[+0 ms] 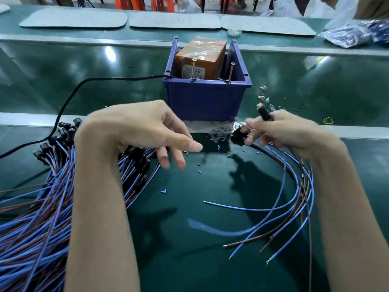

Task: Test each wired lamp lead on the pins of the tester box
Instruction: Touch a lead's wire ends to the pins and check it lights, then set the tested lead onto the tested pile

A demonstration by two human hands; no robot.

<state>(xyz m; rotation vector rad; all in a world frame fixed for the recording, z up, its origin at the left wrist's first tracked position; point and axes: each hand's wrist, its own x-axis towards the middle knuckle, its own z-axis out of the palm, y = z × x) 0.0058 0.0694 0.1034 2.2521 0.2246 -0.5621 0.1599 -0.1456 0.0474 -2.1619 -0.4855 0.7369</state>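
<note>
In the right hand (291, 133), the lamp lead (265, 115) points up and leftward.

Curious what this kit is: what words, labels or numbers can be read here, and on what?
Label on orange box: print too small and blurred to read.
Red scrawl on white mat: too faint to read.
Nothing else legible.

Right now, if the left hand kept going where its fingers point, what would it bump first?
Probably the green table mat, dotted with small blue bits, just below the left hand, whose fingers point down. Its height above the mat is hard to judge.
</note>
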